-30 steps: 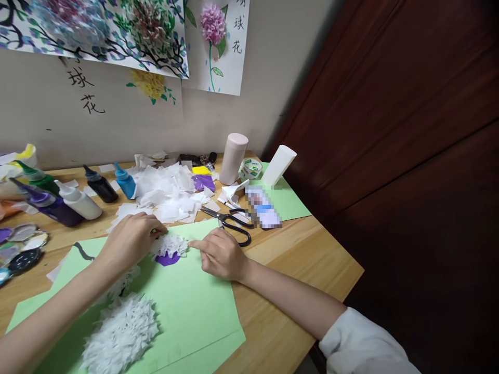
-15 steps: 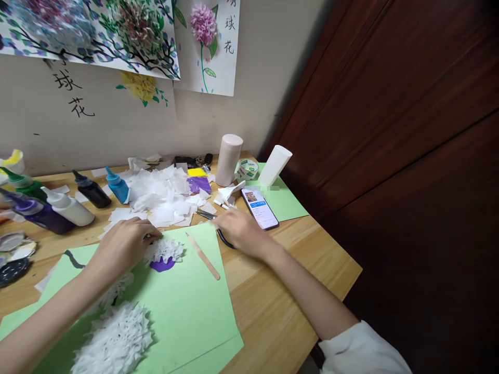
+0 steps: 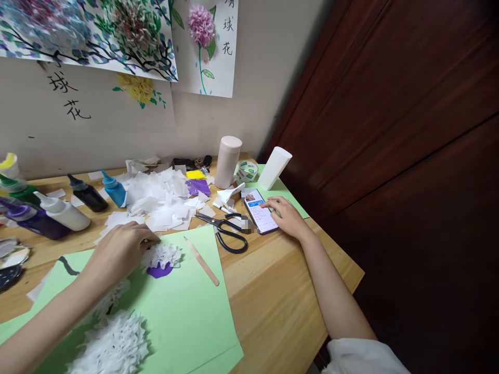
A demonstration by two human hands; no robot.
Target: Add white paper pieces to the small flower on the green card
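Note:
My left hand [image 3: 123, 246] rests at the upper left edge of a small white paper ruffle flower [image 3: 167, 253]. Its fingers are curled together, and what they pinch, if anything, is hidden. Under that flower a patch of purple [image 3: 159, 269] shows on the green paper [image 3: 183, 319]. My right hand [image 3: 286, 214] is over the phone [image 3: 258, 210], fingers apart, with a fingertip at its lit screen. Black-handled scissors [image 3: 230, 231] lie left of the phone. A larger white paper flower [image 3: 113, 345] sits lower on the green sheet, partly behind my left forearm.
A wooden stick [image 3: 201, 261] lies on the green paper. White paper scraps [image 3: 159, 195] are heaped at the back, beside paint bottles [image 3: 88, 193]. A pale tumbler [image 3: 228, 162], a tape roll [image 3: 247, 170] and a white cylinder [image 3: 275, 168] stand near the wall.
My right hand has moved from the scissors to the phone, and its fingers have spread. The scissors now lie in full view. My left hand stays at the small flower.

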